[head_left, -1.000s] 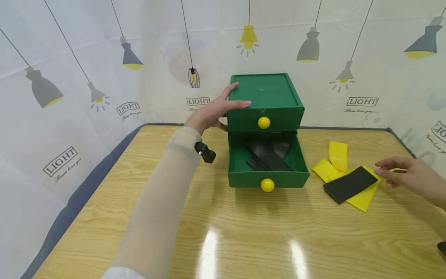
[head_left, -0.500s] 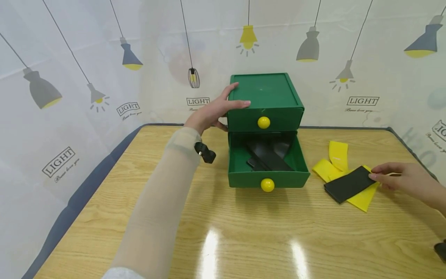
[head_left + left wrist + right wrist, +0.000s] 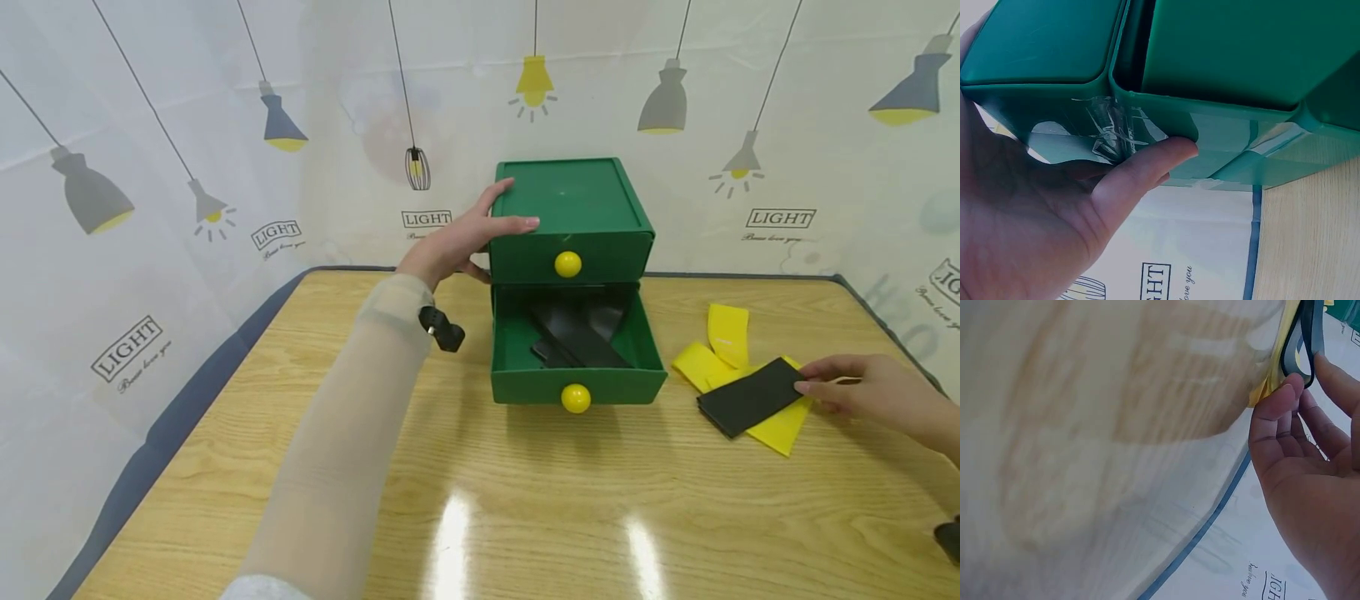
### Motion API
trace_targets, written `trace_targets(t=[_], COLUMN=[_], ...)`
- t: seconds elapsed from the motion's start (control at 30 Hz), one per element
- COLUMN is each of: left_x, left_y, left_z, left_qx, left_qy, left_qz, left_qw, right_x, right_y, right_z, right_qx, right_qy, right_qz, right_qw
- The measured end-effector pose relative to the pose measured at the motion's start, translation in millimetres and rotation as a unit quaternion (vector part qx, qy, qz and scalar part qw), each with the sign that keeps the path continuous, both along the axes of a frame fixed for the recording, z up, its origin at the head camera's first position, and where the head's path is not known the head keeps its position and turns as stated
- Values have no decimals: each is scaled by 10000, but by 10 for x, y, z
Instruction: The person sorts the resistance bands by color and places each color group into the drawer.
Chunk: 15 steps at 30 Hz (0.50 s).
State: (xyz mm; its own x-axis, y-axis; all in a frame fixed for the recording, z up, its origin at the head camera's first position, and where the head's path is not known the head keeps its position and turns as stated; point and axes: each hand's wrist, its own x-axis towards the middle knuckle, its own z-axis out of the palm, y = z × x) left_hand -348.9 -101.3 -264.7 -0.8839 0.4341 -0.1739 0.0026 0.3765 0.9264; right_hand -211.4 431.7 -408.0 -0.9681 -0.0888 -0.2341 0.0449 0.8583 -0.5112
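My left hand [image 3: 461, 242] grips the upper left corner of a green two-drawer box [image 3: 573, 196], fingers over its top and against its side. In the left wrist view, a fingertip [image 3: 1179, 149] lies along the taped side wall. My right hand [image 3: 873, 392] pinches the right end of a flat black band [image 3: 753, 396], folded on the table over yellow bands [image 3: 780, 425]. The right wrist view shows the black band's looped end [image 3: 1311, 372] between thumb and fingers. More black bands [image 3: 581, 337] lie in the pulled-out lower drawer [image 3: 532, 385].
The upper drawer, with its yellow knob [image 3: 567, 264], is pushed in. Another yellow knob [image 3: 575, 398] is on the lower drawer's front. Everything stands on a wood-grain table [image 3: 525, 500], with a lamp-printed curtain [image 3: 360, 92] behind it.
My right hand has moved left from beside the yellow bands onto the black band's end and now pinches it. The left hand, the box and the bands stay where they were.
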Motion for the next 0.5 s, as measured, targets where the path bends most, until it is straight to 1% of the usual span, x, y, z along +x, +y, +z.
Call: trace_targets(t=[0.23, 0.5], left_x=[8, 30], left_y=[-1, -9], left_z=[2, 6], left_qx=[6, 16], left_qy=[-7, 19], left_qz=[7, 7], left_qw=[10000, 10000], right_x=[6, 7], right_y=[-19, -48], right_z=[6, 36], right_qx=[-112, -10], right_qy=[42, 266], right_qz=[25, 26], right_qw=[9999, 9996])
